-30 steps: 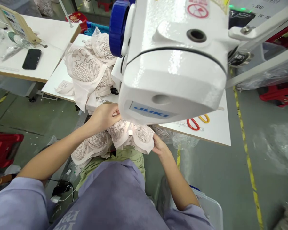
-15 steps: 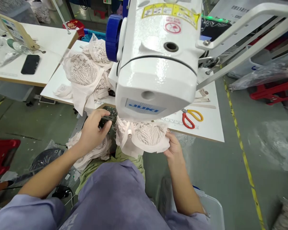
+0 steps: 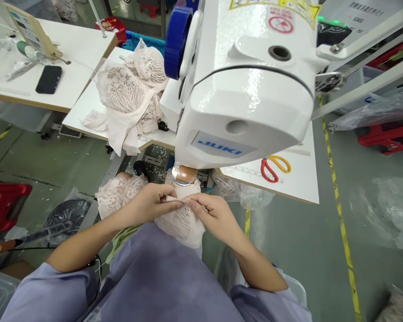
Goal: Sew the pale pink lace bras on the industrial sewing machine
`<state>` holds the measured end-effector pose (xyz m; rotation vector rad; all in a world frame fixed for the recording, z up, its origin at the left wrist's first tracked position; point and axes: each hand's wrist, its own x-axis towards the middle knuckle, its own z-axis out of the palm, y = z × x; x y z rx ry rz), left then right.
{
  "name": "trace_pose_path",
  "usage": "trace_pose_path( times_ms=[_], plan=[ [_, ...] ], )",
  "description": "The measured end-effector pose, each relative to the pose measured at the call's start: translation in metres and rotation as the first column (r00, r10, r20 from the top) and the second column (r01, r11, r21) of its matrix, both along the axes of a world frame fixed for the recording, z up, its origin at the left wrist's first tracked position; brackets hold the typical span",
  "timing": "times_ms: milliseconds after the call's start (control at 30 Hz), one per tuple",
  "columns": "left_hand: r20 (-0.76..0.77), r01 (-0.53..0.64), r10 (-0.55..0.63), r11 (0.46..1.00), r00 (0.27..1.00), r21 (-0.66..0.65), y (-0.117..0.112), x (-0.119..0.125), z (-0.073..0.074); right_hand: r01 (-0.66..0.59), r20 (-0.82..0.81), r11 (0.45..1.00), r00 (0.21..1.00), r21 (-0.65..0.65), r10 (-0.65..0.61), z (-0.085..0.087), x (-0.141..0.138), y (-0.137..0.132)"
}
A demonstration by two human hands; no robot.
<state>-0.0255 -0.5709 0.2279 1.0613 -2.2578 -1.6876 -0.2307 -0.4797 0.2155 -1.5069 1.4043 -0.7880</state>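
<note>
A pale pink lace garment [image 3: 179,223] lies on my lap below the head of a white JUKI sewing machine [image 3: 248,89]. My left hand [image 3: 152,203] and my right hand [image 3: 211,214] meet over it, both pinching its upper edge with closed fingers. More of the same lace [image 3: 119,194] trails off to the left of my left hand. A brown-topped part [image 3: 184,174] shows under the machine head, just above my hands.
A heap of pink lace pieces [image 3: 130,96] sits on the white table [image 3: 83,107] left of the machine. Red and yellow scissors [image 3: 275,167] lie on the table at right. A black phone [image 3: 49,79] rests on another table at far left. A clear bin [image 3: 293,290] stands by my right elbow.
Both hands came together at the middle of the lace garment and pulled it down from under the machine head onto my lap; the left hand left the machine bed.
</note>
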Motion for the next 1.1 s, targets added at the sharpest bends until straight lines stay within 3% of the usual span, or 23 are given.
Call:
trace_pose_path(
  times_ms=[67, 167, 267, 433, 633, 1000, 1100],
  plan=[
    [-0.04, -0.124, 0.121, 0.989, 0.992, -0.087, -0.009, 0.0, -0.004, 0.075, -0.071, 0.997, 0.994, -0.029, -0.077, -0.007, -0.005, -0.008],
    [-0.064, -0.275, 0.268, 0.928, 0.961, -0.253, -0.021, -0.008, -0.011, 0.195, -0.175, 0.978, 0.963, -0.074, -0.205, -0.015, -0.01, -0.024],
    [-0.065, -0.336, 0.332, 0.892, 0.941, -0.304, -0.034, -0.021, -0.018, 0.249, -0.168, 0.966, 0.952, -0.068, -0.257, -0.021, -0.015, -0.038],
    [-0.122, -0.371, 0.35, 0.879, 0.929, -0.301, -0.052, -0.033, -0.022, 0.27, -0.074, 0.962, 0.961, 0.04, -0.267, -0.033, -0.025, -0.052],
    [-0.159, -0.39, 0.356, 0.853, 0.921, -0.347, -0.061, -0.035, -0.029, 0.298, 0.05, 0.954, 0.954, -0.021, -0.297, -0.041, -0.032, -0.06],
    [-0.111, -0.372, 0.357, 0.847, 0.927, -0.381, -0.063, -0.026, -0.033, 0.294, 0.003, 0.956, 0.956, 0.017, -0.294, -0.048, -0.032, -0.058],
    [-0.083, -0.405, 0.401, 0.854, 0.912, -0.326, -0.06, -0.015, -0.044, 0.305, 0.005, 0.952, 0.952, 0.026, -0.305, -0.051, -0.033, -0.055]
  ],
)
